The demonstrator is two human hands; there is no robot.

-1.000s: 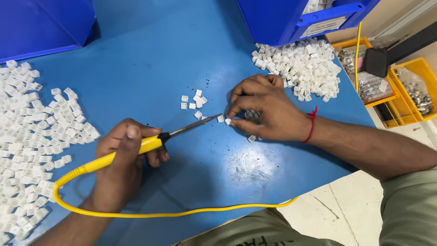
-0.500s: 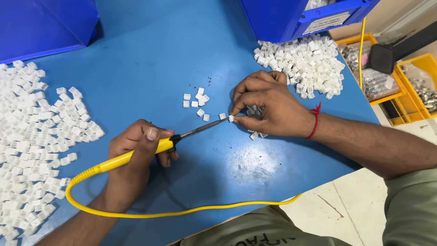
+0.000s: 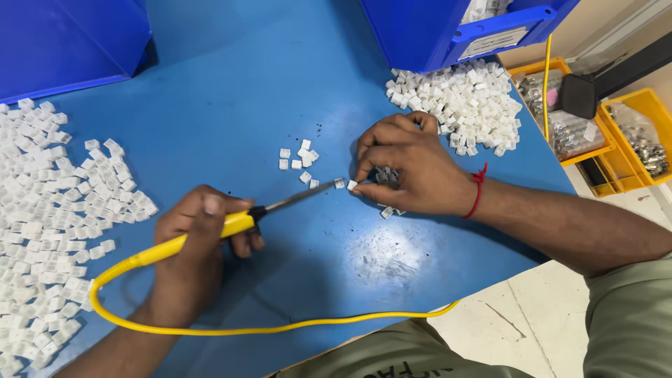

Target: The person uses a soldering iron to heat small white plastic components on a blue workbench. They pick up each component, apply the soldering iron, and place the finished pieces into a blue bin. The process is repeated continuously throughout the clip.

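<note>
My left hand [image 3: 199,234] grips a soldering iron [image 3: 231,224] by its yellow handle, its metal tip pointing right at a small white square part [image 3: 340,183] on the blue table [image 3: 231,84]. My right hand [image 3: 406,168] rests fingers-down on the table just right of that part, cupped over several small white parts, a fingertip touching one [image 3: 352,185]. A red thread is tied around that wrist. The iron's yellow cable [image 3: 280,327] loops along the table's near edge.
A small cluster of white parts [image 3: 297,157] lies ahead of the iron tip. Large heaps of the same parts sit at the left [image 3: 49,210] and back right [image 3: 469,105]. Blue bins stand at the back left [image 3: 70,42] and back right [image 3: 448,28]; yellow trays [image 3: 630,140] hold bagged metal parts off the table's right.
The iron tip has stayed at the small part by my right fingertips, with the view shifting slightly. Both hands keep nearly the same places.
</note>
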